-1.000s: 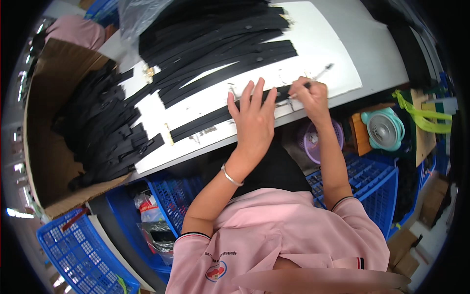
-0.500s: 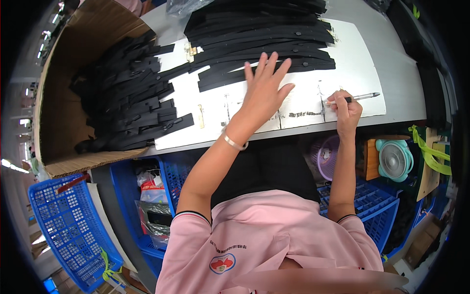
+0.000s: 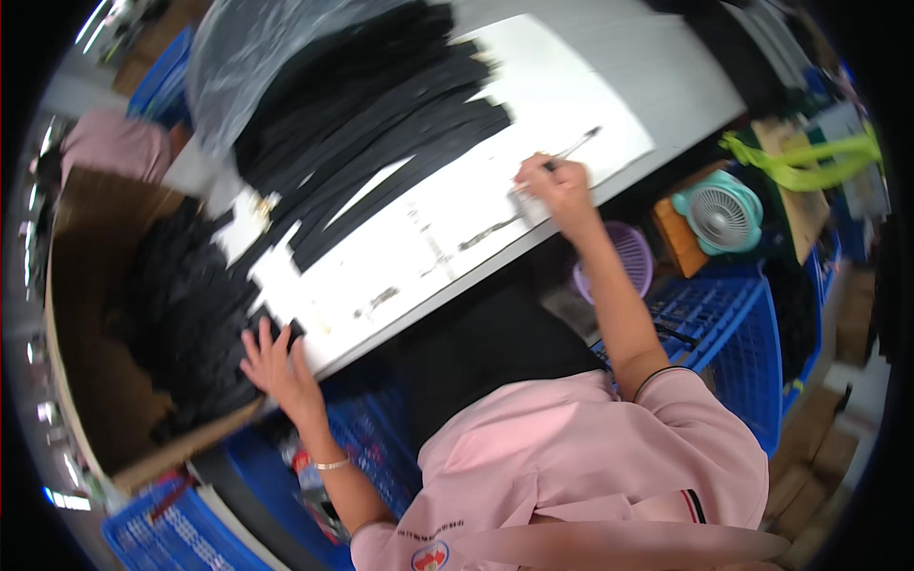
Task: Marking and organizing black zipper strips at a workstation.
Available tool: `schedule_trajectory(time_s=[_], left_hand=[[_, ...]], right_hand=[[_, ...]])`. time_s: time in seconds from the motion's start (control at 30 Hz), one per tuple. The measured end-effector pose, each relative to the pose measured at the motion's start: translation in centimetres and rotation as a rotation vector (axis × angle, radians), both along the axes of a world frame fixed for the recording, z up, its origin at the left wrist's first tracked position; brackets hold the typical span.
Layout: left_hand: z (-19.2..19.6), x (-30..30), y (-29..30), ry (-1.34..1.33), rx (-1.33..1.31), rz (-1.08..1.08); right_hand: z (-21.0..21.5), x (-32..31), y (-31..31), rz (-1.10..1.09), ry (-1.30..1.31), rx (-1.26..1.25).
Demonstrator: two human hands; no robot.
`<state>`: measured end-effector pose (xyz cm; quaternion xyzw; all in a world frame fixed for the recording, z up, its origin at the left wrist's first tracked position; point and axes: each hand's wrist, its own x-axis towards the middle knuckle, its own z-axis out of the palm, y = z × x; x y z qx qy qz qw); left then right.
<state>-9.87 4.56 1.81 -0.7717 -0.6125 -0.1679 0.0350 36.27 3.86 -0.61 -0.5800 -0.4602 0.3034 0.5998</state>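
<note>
Left hand point(image 3: 274, 360): fingers spread, palm down, pressed flat on the near end of a black strip point(image 3: 205, 333); nothing gripped. Bracelet point(image 3: 332, 463) at the wrist, just behind the hand.

Pile of black strips point(image 3: 181, 314): directly under and beyond the left hand, heaped in a cardboard box point(image 3: 81, 362) that wraps around the hand's outer side. Edges blurred; single pieces hard to separate.

White sheet point(image 3: 447, 219): begins just to the inner side of the left hand, runs across the table point(image 3: 657, 57) to the right hand. Small dark marks along its near edge, too blurred to identify.

Right hand point(image 3: 557, 186): closed around a pen point(image 3: 571, 150), tip pointing away from the body, resting on the far end of the white sheet. Well apart from the left hand.

Second stack of black strips point(image 3: 381, 133): beyond and between both hands, laid long and parallel on the white sheet. Clear plastic wrap point(image 3: 228, 48) at its far end.

Purple basket point(image 3: 628, 257): just below the right forearm, under the table edge. Teal fan point(image 3: 719, 214) beside it, farther out from the right hand. Green straps point(image 3: 800, 157) past the fan.

Blue crates point(image 3: 733, 324): near the right elbow; another blue crate point(image 3: 162, 533) below the left wrist. Pink shirt point(image 3: 590, 466) at the near edge. Pink cloth point(image 3: 114, 147) far beyond the left hand.
</note>
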Motion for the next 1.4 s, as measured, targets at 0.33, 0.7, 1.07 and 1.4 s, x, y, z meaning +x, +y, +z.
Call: schedule_trajectory(time_s=[0.33, 0.7, 1.07, 1.4], left_hand=[[0.8, 10.4, 2.8, -0.476, 0.023, -0.235], [-0.5, 26.6, 2.4, -0.642, -0.123, -0.565], [-1.4, 20.0, -0.7, -0.314, 0.027, -0.420], [-2.4, 13.7, -4.3, -0.180, 0.016, -0.114]], right_hand=[[0.7, -0.6, -0.3, -0.066, -0.068, 0.088], [1.7, -5.6, -3.7, -0.183, -0.810, 0.307], [-0.4, -1.4, -5.7, -0.061, -1.177, 0.223], [-1.1, 1.7, -5.5, -0.085, -1.210, 0.227]])
